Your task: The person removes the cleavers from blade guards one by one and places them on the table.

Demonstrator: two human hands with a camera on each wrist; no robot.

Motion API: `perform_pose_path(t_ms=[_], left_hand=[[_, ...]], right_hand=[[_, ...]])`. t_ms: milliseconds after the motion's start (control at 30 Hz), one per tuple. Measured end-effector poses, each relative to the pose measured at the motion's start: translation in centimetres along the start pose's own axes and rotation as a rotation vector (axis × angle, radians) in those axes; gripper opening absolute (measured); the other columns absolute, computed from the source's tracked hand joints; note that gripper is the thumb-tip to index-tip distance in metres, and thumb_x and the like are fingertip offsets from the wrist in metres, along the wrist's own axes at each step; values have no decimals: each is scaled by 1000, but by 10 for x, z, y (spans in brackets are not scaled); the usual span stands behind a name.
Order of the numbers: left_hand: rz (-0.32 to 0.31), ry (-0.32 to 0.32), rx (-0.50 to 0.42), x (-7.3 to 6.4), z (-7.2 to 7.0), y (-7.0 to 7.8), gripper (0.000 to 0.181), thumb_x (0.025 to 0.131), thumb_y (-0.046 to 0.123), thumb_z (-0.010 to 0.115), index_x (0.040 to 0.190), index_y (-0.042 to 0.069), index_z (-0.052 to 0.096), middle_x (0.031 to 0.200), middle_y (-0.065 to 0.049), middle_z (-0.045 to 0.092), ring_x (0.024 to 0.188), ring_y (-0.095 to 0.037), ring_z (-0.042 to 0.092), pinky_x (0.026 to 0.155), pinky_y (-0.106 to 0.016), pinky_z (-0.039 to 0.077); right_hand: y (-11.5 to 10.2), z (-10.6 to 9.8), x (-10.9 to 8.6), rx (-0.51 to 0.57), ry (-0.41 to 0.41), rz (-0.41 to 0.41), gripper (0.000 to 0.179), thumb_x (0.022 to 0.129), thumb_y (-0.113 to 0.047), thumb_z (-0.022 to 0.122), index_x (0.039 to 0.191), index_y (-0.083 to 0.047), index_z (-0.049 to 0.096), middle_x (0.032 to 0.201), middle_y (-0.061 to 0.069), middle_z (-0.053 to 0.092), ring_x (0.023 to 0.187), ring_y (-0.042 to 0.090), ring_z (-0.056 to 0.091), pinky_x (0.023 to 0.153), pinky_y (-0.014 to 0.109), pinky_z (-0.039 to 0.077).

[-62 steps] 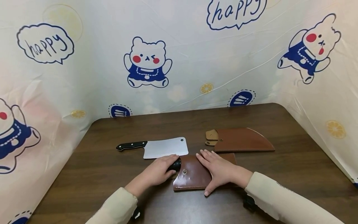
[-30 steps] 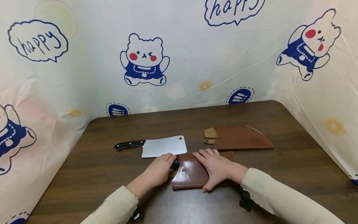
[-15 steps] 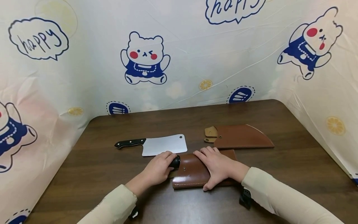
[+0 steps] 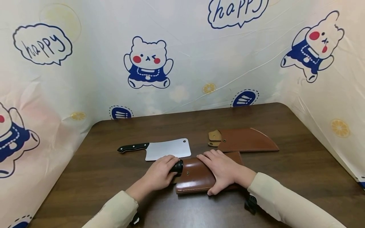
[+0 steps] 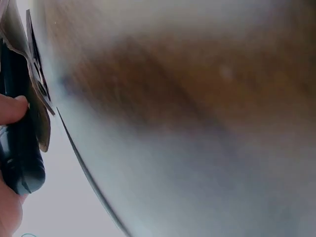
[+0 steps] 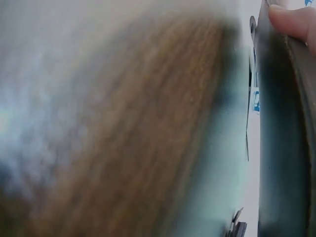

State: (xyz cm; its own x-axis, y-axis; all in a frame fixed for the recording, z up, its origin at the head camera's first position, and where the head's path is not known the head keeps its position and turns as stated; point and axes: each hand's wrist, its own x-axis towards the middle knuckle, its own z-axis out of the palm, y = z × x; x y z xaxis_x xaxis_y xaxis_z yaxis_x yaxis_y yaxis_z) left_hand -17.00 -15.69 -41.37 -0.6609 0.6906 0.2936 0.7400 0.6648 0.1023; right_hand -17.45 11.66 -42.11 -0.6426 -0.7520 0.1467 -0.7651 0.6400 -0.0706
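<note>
My left hand (image 4: 161, 172) grips the black handle (image 4: 178, 167) of a knife whose blade is hidden inside a glossy brown leather sheath (image 4: 195, 177). In the left wrist view, thumb and fingers close round that handle (image 5: 19, 163), with a tan strap (image 5: 44, 131) of the sheath beside it. My right hand (image 4: 223, 171) spans the sheath from above, fingers at its far edge and thumb at its near edge. The right wrist view shows the thumb (image 6: 294, 22) against the sheath's edge. Just beyond my left hand lies a bare cleaver (image 4: 166, 150), black handle to the left.
A second brown sheath (image 4: 246, 140), curved at one end and with tan straps (image 4: 214, 136), lies at the back right, close to the held sheath. Everything rests on a dark wooden table (image 4: 99, 177). A printed cloth (image 4: 194, 63) hangs behind and at both sides.
The held sheath has tilted slightly: its bright shine has shifted from the upper middle down to the near edge. Both hands stay in nearly the same places. The cleaver and second sheath lie unmoved.
</note>
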Motion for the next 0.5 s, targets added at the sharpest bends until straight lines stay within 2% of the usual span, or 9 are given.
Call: perform_pose_path(t_ms=[133,233,367,500], left_hand=[[0,-19,-48,-1,-5,-3,38,79,20,70,114,7,60,107,-2,60,97,-15,58,83,-33,48],[13,-28,-123,-1,-8,-7,37,78,20,70,112,9,61,106,-2,61,92,-13,57,77,-31,50],[48,-14,-210,-1,-9,-14,36,76,16,70,111,9,61,106,-2,60,90,-14,56,75,-30,49],[72,9,-249,-1,-8,-17,36,76,15,70,110,9,61,106,-2,60,89,-14,56,75,-29,49]], right_hand=[[-1,-2,-1,-6,18,-14,115,48,-76,64,139,-11,36,123,4,50,108,16,44,88,34,37],[-2,-4,-3,10,31,-25,114,49,-76,64,138,-11,37,123,4,50,108,15,44,87,35,37],[-3,-7,-4,30,48,-33,113,50,-75,64,138,-9,38,122,4,50,107,15,45,87,35,37],[-4,-9,-4,31,53,-34,112,51,-75,64,138,-10,37,123,4,50,108,16,45,88,35,37]])
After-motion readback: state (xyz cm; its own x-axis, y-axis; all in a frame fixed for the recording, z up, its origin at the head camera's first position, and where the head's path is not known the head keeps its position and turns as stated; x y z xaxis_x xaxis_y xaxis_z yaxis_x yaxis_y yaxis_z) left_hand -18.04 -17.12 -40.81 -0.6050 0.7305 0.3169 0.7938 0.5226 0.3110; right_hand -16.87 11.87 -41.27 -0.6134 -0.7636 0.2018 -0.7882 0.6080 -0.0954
